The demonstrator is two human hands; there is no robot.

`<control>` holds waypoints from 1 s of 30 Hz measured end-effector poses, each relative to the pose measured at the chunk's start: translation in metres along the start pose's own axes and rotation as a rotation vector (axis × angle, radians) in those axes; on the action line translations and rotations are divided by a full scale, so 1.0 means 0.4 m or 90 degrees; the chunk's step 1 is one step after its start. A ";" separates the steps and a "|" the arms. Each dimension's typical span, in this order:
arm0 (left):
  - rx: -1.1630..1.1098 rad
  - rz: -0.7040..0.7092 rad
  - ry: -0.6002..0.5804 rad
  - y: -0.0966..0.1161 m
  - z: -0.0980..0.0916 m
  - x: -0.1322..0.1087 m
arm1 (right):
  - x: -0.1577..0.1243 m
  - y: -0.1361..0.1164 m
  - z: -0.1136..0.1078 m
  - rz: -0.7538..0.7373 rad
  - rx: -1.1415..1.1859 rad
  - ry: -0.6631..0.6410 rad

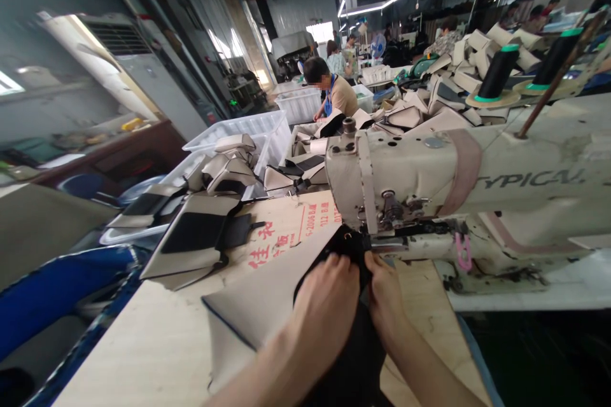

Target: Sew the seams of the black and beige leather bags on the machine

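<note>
A beige and black sewn fabric piece (267,292) lies across the wooden table board, its black part reaching up to the needle area of the sewing machine (405,172). My left hand (329,289) has its fingers curled down on the black part. Close beside it, my right hand (384,286) pinches the edge of the same piece near the machine's arm. Both hands are just in front of the machine head. The fingertips are partly hidden, and the needle tip cannot be made out.
Left on the board (119,343) lies another beige and black piece (195,232). White plastic crates (274,140) full of similar pieces stand behind. A blue-lined bin (62,292) is at the left edge. Black thread cones (499,73) rise behind the machine; a co-worker (341,95) sits beyond.
</note>
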State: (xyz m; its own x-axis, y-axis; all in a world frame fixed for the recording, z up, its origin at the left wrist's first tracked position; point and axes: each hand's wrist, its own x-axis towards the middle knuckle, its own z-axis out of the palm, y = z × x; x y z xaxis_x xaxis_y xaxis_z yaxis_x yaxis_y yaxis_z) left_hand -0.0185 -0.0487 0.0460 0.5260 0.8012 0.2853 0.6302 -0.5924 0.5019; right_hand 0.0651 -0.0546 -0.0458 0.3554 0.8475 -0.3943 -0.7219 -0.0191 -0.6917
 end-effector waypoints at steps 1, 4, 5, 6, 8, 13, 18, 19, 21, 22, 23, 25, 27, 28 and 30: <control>0.031 -0.005 -0.029 0.019 0.013 -0.042 | 0.000 0.000 -0.003 -0.001 -0.002 0.000; 0.257 -0.135 -0.065 0.040 0.064 -0.082 | 0.000 0.003 -0.009 -0.002 -0.002 0.006; 0.309 -0.192 -0.058 0.035 0.081 -0.069 | 0.000 0.004 -0.009 -0.005 0.000 0.013; 0.336 -0.242 -0.046 0.027 0.096 -0.049 | 0.001 0.005 -0.009 -0.008 0.001 0.023; 0.350 -0.312 -0.040 0.011 0.119 0.001 | 0.001 0.006 -0.008 -0.011 -0.002 0.042; 0.346 -0.380 -0.023 -0.001 0.143 0.065 | -0.002 0.000 0.001 -0.019 -0.001 0.034; 0.301 -0.379 -0.040 -0.020 0.142 0.068 | -0.003 -0.002 0.006 -0.004 0.020 0.022; 0.279 -0.370 -0.044 -0.028 0.141 0.068 | -0.002 -0.002 0.007 0.000 0.026 0.022; 0.221 -0.350 -0.046 -0.046 0.136 0.068 | 0.003 0.001 0.006 0.008 0.038 0.023; 0.186 -0.343 -0.049 -0.054 0.134 0.068 | 0.006 0.003 0.005 0.012 0.042 0.025; 0.152 -0.339 -0.051 -0.061 0.132 0.067 | 0.009 0.006 0.003 0.016 0.044 0.029; 0.101 -0.342 -0.050 -0.071 0.129 0.064 | 0.013 0.011 0.000 0.022 0.046 0.039; 0.069 -0.351 -0.046 -0.078 0.130 0.060 | 0.015 0.012 -0.003 0.027 0.044 0.045; 0.058 -0.354 -0.041 -0.081 0.131 0.058 | 0.015 0.011 -0.003 0.030 0.041 0.045; 0.031 -0.357 -0.031 -0.084 0.136 0.055 | 0.014 0.005 -0.003 0.036 0.033 0.042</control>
State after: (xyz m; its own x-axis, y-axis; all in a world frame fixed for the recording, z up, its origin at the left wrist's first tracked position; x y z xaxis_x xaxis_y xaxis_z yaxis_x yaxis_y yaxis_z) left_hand 0.0031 -0.0158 -0.0091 0.1283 0.9903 -0.0527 0.8461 -0.0816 0.5268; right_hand 0.0664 -0.0505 -0.0499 0.3507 0.8089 -0.4718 -0.7712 -0.0363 -0.6355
